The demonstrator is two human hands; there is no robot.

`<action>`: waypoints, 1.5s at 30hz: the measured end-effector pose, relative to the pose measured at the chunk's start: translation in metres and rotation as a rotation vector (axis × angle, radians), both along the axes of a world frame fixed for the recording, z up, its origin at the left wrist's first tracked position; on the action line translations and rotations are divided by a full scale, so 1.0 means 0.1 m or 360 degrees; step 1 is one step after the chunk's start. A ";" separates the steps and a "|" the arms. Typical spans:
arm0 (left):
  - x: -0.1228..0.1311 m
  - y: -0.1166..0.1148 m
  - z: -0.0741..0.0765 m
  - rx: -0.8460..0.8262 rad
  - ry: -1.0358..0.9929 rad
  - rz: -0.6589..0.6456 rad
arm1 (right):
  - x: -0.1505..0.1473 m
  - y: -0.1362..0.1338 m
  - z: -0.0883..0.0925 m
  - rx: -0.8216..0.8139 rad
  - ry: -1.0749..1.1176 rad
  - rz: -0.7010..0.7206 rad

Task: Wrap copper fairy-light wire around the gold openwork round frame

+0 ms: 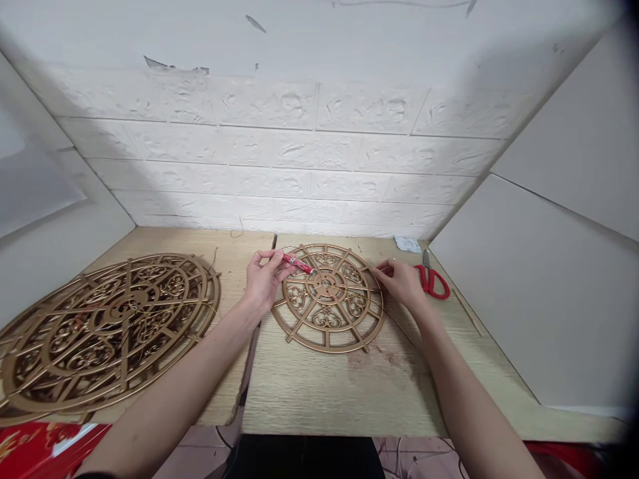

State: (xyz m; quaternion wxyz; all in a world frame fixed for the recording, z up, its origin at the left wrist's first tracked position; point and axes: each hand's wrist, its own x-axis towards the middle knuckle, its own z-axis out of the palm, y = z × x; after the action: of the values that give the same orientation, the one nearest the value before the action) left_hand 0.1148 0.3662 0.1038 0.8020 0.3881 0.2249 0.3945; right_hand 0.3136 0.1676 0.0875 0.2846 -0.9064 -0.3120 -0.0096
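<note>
A gold openwork wheel-shaped ornament (327, 341) lies flat on the table, with scroll patterns between its spokes. My left hand (264, 279) is closed on a slim red patterned tube (298, 263) with silvery bands, held slanting over the wheel's upper left part. Its lower right end comes close to the hub. At the wheel's right rim, my right hand (401, 283) has its fingertips pinched together; what they hold is too small to make out. A thin cord (399, 327) trails from the wheel toward the lower right.
Several similar gold wheels (124, 386) are stacked on the left, with loose golden cords on top. Red-handled scissors (439, 285) lie just beyond my right hand. A small pale packet (407, 244) rests by the white brick-patterned wall (269, 179). White panels (559, 286) enclose the sides.
</note>
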 end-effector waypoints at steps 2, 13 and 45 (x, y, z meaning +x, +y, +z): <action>0.00 0.02 -0.01 -0.0009 -0.0004 0.0004 | 0.04 -0.08 0.06 0.0009 -0.0033 0.0109; 0.00 -0.01 -0.05 0.0004 0.0118 0.0017 | -0.11 -0.09 0.14 -0.0291 0.0244 0.0723; 0.03 -0.05 -0.10 0.0165 0.0206 -0.0055 | -0.06 0.03 -0.11 -0.0286 -0.0200 -0.0009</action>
State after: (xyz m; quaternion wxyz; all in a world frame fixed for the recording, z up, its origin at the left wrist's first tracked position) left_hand 0.1177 0.3615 0.0936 0.7712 0.4577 0.2490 0.3657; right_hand 0.3079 0.1704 0.0762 0.1821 -0.9268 -0.3262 -0.0391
